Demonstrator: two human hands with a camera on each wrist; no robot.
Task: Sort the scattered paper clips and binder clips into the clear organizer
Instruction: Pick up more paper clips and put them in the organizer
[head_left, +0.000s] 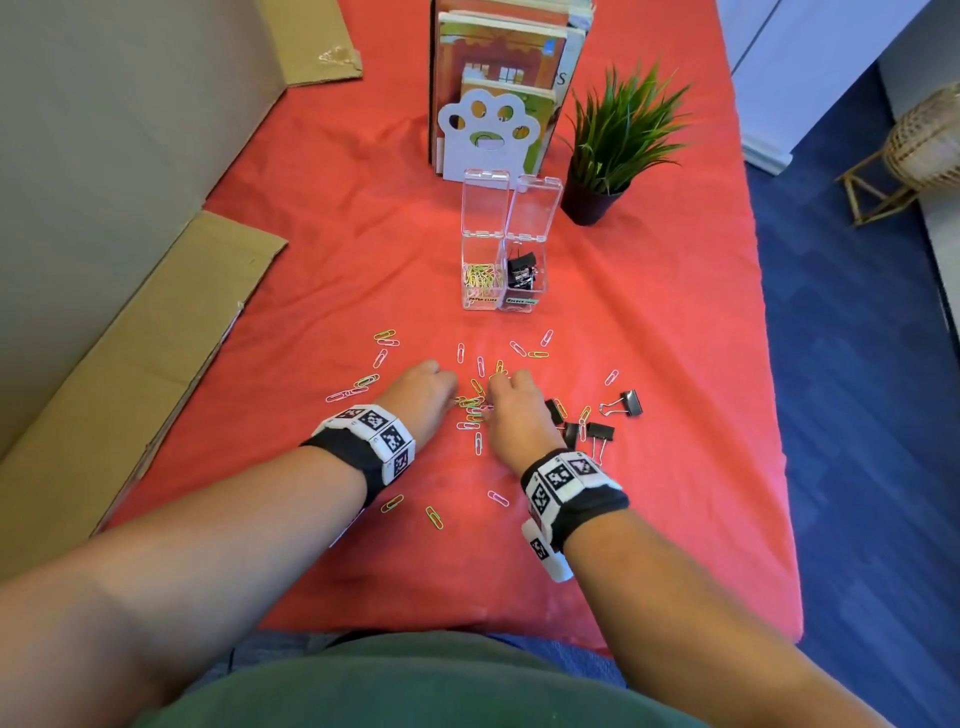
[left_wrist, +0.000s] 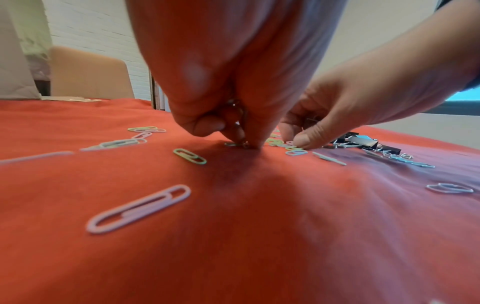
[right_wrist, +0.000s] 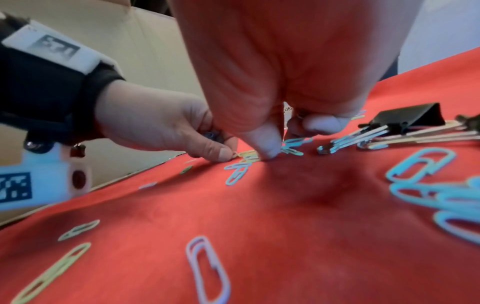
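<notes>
Both hands are working the same little heap of paper clips (head_left: 471, 408) in the middle of the red cloth (head_left: 322, 249). Your left hand (head_left: 420, 396) is bunched up, fingertips pinching at clips against the fabric, with what looks like a few already tucked inside the fist. Your right hand (head_left: 511, 410) is curled too, thumb and forefinger pressing down on the heap's other edge; whether it is actually lifting one yet, I cannot tell. You are dimpling the cloth as you press, so try sliding a nail under the wire rather than pushing harder. The clear organizer (head_left: 503, 244) is standing open beyond the scatter, paper clips in its left compartment, black binder clips in its right. The loose binder clips (head_left: 597, 423) are lying just right of your right hand, so keep them out of this handful.
</notes>
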